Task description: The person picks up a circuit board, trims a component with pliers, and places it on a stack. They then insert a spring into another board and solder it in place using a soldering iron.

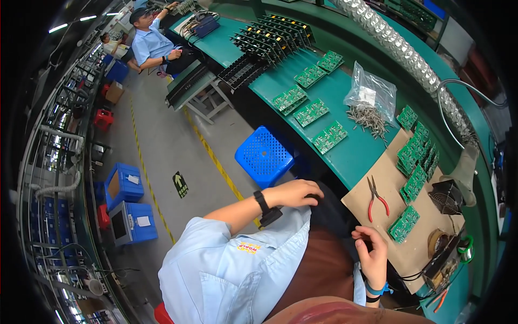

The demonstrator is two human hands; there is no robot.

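Observation:
My left hand (295, 193), with a black watch (268, 209) at its wrist, is over my dark trousers beside the hem of my light blue shirt. Its fingers are loosely bent, and I see nothing in them. By the near edge of the workbench is my right hand (372, 254), fingers half curled and apart, palm bare. Red-handled pliers (376, 198) lie on brown cardboard (362, 201) just beyond it. Close by, a green circuit board (403, 224) lies at the near end of a row of boards. Neither hand touches the tools or boards.
More circuit boards (330, 137) lie on the green mat (356, 156). A clear plastic bag (371, 89) spills small metal parts (369, 120). A blue stool (264, 156) stands beside the bench. Racked boards (272, 38) stand farther along, near a seated person (154, 46). A duct nozzle (465, 173) hangs at right.

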